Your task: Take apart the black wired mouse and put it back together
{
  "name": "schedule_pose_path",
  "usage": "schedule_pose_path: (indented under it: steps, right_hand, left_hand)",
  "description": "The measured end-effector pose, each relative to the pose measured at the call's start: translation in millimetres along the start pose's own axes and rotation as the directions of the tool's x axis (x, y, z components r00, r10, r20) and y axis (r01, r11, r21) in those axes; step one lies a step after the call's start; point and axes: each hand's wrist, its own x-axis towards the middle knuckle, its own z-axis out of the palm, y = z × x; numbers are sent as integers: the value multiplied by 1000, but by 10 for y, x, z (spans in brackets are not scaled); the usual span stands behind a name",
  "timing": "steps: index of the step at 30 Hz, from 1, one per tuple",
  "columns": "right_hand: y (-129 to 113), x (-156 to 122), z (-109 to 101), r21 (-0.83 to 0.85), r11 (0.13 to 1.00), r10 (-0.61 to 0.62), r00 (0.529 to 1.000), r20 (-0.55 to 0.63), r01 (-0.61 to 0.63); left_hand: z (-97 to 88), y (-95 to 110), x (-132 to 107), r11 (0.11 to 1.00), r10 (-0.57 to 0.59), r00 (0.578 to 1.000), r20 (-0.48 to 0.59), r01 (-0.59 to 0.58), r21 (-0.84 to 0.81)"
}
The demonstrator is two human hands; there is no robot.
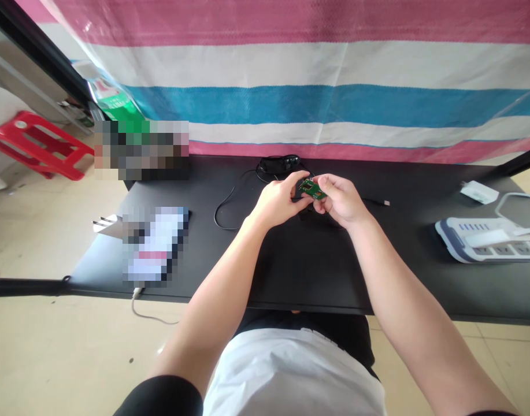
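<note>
Over the middle of the black table [308, 271], a small green circuit board [308, 188] is held up between my two hands. My right hand [340, 199] pinches its right side, with the thumb on top and the other fingers curled below. At the board's left end, the thumb and forefinger of my left hand [277, 199] close around its edges. Just behind my hands lies a black bundle with thin cable [278, 164]; its exact kind is unclear. Something dark beneath my fingers is mostly hidden.
A USB plug [384, 203] lies right of my hands. A power strip [485, 240] and a white adapter [479, 192] are at the right. A blurred-out phone [156, 245] and a charger [108, 225] sit at left. A striped sheet [291, 104] hangs behind.
</note>
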Motion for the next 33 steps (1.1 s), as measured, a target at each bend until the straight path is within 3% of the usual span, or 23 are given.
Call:
schedule_pose_path:
  steps: [19, 25, 30, 33]
  right_hand:
    - [9, -35, -49, -147, 984, -102, 995, -16, 99]
    - [20, -28, -61, -107, 983, -156, 987, -47, 150]
    - [25, -13, -66, -100, 985, -150, 986, -66, 143]
    - [32, -7, -76, -88, 985, -153, 985, -82, 146]
  left_hand:
    - [-18, -17, 10, 998, -3, 1000, -15, 2, -70]
    - [-27, -31, 23, 999, -13, 999, -48, 12, -32]
    - [-5, -71, 26, 999, 44, 994, -101, -46, -18]
    - [34, -112, 44, 992, 117, 976, -185, -106, 66]
